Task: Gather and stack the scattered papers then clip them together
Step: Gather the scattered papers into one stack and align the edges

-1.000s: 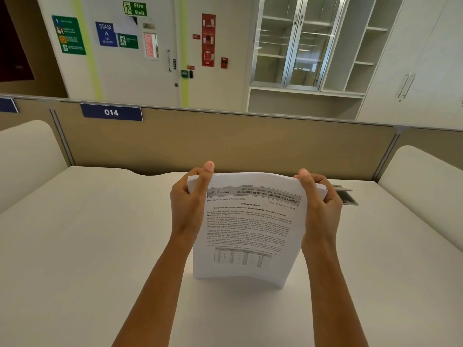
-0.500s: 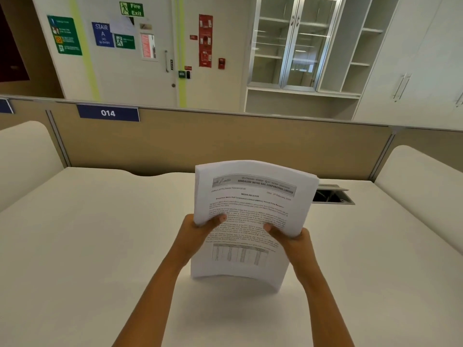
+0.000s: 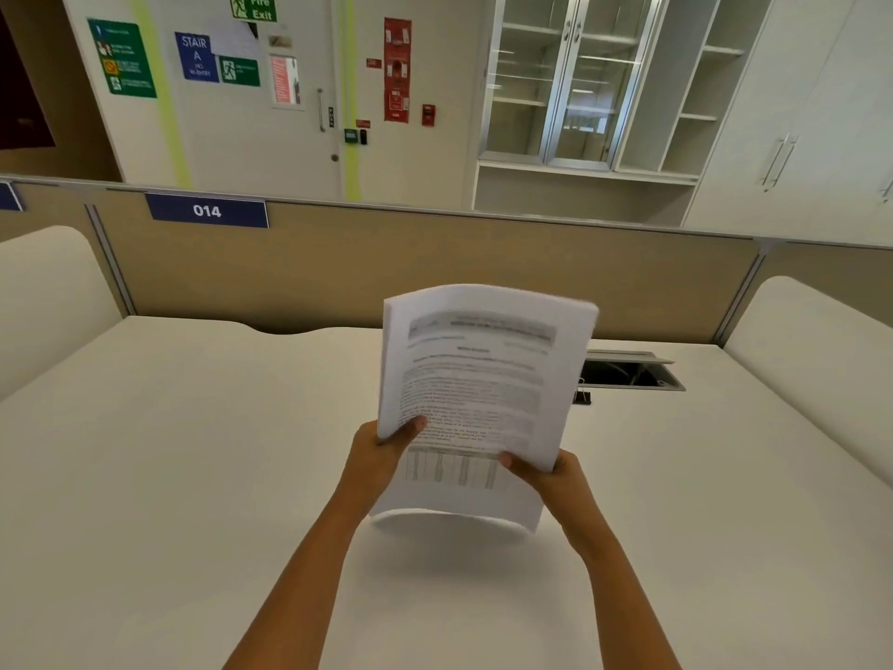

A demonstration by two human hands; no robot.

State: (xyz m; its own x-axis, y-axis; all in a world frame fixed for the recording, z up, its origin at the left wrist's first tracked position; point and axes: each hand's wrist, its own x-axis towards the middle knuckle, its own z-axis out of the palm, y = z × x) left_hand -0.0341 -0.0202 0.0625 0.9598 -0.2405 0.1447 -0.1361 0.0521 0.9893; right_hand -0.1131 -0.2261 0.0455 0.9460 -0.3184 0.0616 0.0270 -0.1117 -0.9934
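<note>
A thick stack of printed white papers (image 3: 476, 394) stands nearly upright, lifted just above the white desk (image 3: 193, 476) with its lower edge off the surface. My left hand (image 3: 381, 452) grips its lower left side, thumb on the front page. On the lower right side my right hand (image 3: 551, 476) holds it the same way. The stack bows slightly and looks blurred. A black binder clip (image 3: 582, 397) lies on the desk just behind the stack's right edge, partly hidden by it.
An open cable hatch (image 3: 628, 372) is set into the desk at the back right. A beige partition (image 3: 435, 273) with a "014" label closes the far edge. Rounded white dividers (image 3: 812, 340) stand at both sides.
Both hands slid from the top corners of the stack down to its lower sides. The stack, which stood on the desk, is now raised slightly and tilted, and the clip has come into sight.
</note>
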